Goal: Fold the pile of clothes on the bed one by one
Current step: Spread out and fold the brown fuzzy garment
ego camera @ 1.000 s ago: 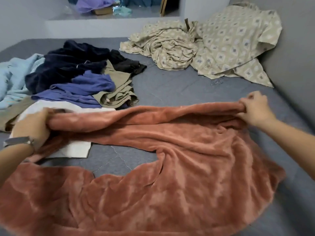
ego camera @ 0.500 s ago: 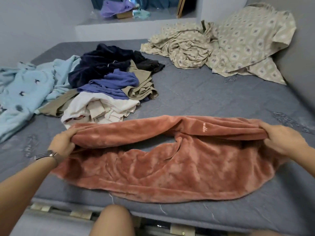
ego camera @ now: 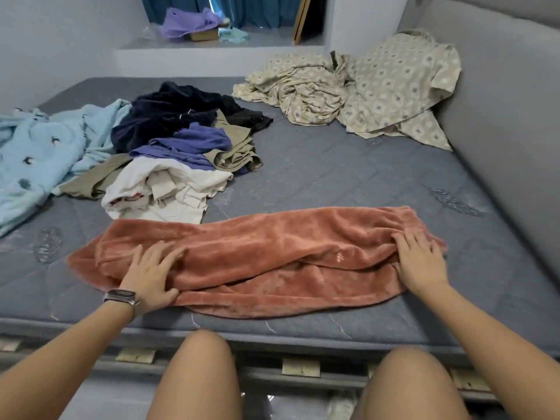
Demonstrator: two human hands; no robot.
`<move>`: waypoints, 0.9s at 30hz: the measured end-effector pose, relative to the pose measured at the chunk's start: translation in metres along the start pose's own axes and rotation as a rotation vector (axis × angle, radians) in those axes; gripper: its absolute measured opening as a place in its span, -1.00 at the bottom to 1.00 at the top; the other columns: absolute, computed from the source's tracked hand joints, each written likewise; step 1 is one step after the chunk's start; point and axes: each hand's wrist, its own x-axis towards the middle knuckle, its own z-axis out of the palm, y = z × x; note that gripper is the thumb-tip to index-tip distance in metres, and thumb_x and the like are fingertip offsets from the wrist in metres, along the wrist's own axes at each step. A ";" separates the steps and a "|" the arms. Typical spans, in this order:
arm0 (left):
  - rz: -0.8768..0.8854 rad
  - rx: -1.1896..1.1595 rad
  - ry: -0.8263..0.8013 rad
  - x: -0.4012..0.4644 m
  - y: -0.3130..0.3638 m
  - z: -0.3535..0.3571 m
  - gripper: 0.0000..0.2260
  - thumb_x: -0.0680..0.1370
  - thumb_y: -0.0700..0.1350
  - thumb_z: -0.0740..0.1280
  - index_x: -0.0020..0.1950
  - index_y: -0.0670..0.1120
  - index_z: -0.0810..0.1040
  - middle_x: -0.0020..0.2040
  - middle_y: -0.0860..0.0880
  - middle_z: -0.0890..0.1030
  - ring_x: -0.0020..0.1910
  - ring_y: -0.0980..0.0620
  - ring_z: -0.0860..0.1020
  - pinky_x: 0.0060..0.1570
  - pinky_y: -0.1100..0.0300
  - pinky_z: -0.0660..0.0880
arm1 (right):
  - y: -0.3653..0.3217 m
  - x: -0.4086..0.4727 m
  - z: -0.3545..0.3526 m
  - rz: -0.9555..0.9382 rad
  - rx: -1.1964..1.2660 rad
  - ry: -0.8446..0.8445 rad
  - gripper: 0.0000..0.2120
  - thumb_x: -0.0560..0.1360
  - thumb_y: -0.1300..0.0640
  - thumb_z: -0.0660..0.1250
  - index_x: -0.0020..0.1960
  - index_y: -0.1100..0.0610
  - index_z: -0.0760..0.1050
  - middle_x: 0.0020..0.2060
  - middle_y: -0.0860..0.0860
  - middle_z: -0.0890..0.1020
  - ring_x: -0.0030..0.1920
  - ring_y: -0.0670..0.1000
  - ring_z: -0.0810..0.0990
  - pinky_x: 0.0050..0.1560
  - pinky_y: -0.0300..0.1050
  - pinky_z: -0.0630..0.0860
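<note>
From the head camera we see the rust-coloured fleece garment (ego camera: pixel 266 256) folded lengthwise near the front edge of the grey mattress (ego camera: pixel 348 177). Our left hand (ego camera: pixel 151 274) and right hand (ego camera: pixel 419 262) lie flat on its ends, fingers spread, gripping nothing. The clothes pile (ego camera: pixel 178 150) sits just behind it.

Both hands flat, palms down, arms reaching in from bottom corners.
Left hand (ego camera: pixel 151 274) at centre-left of frame, fingers spread and pointing up-right, thumb low, dark band on wrist; forearm runs to lower left corner. Right hand (ego camera: pixel 419 262) at centre-right, fingers together-ish, pointing up-left; forearm runs to lower right edge. Neither hand gripping. Two bare knees at bottom centre.
</note>
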 end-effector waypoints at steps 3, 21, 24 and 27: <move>0.192 0.064 0.017 0.005 0.033 0.013 -0.22 0.10 -0.01 0.44 0.34 0.00 0.43 0.19 -0.08 0.54 0.11 -0.16 0.54 0.13 -0.21 0.47 | -0.017 0.002 0.004 -0.058 -0.021 -0.007 -0.51 0.63 0.14 0.04 0.52 -0.15 0.09 0.53 0.07 0.16 0.53 0.13 0.10 0.44 0.07 0.10; 0.068 -0.146 -0.081 -0.039 0.040 -0.002 -0.44 0.32 0.15 0.21 0.25 -0.05 0.57 0.26 -0.01 0.56 0.24 -0.03 0.51 0.24 0.07 0.41 | 0.012 -0.001 -0.003 -0.114 0.026 -0.140 -0.75 0.45 0.13 0.23 0.04 0.01 0.64 0.08 0.06 0.64 0.18 0.10 0.57 0.14 -0.08 0.49; 0.143 -0.281 0.166 -0.018 0.084 -0.015 -0.51 0.42 0.14 0.17 0.26 -0.06 0.54 0.25 -0.02 0.55 0.22 -0.03 0.51 0.23 0.11 0.37 | 0.000 0.000 -0.004 -0.018 0.291 0.236 -0.88 0.40 0.18 0.31 -0.09 0.13 0.59 -0.06 0.12 0.66 0.01 0.19 0.58 0.02 0.00 0.48; 0.167 -0.337 0.169 0.004 0.137 -0.023 -0.46 0.48 0.16 0.10 0.44 0.03 0.36 0.45 0.02 0.37 0.42 0.02 0.34 0.40 0.08 0.21 | -0.008 0.006 0.004 -0.055 0.294 0.067 -0.67 0.44 0.10 0.32 0.19 0.09 0.48 0.17 0.08 0.56 0.19 0.15 0.50 0.21 0.04 0.41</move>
